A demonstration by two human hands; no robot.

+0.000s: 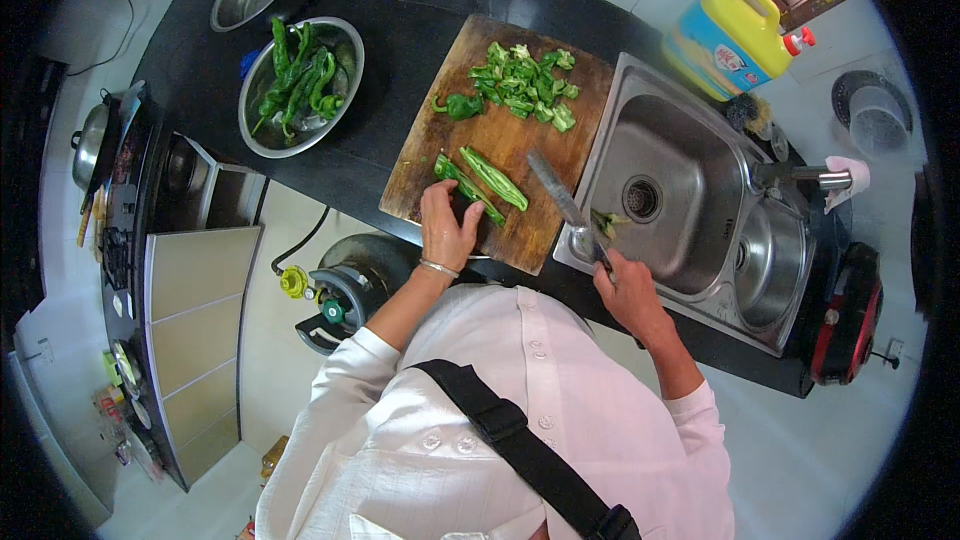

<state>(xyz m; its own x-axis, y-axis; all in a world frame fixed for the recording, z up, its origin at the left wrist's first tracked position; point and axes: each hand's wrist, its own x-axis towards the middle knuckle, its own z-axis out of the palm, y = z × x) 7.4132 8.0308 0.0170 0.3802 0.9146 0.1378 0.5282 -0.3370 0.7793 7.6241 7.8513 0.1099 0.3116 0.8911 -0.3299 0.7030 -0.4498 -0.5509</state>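
Left hand (447, 227) pressed flat on the near end of the wooden cutting board (500, 140), fingers together over the dark tip of a split green pepper (480, 183); grip clamped lightly on that pepper, pinning it to the board. Second half of the pepper lying just beside it, slanting toward the board's middle. Right hand (628, 292) off the board's right edge, grip closed around the handle of a kitchen knife (560, 198), blade angled up across the board's right corner, tip near the pepper halves but apart from them. At the far end of the board, a heap of chopped pepper pieces (525, 80), with one whole stemmed piece just left of the heap. Left of the board on the black tabletop (400, 10), a steel bowl (300, 88) full of whole long green peppers; beyond it an empty steel bowl. Right of the board, touching its edge, a steel sink (670, 180) with green scraps near its front rim. Behind the sink, a yellow jug (735, 30).
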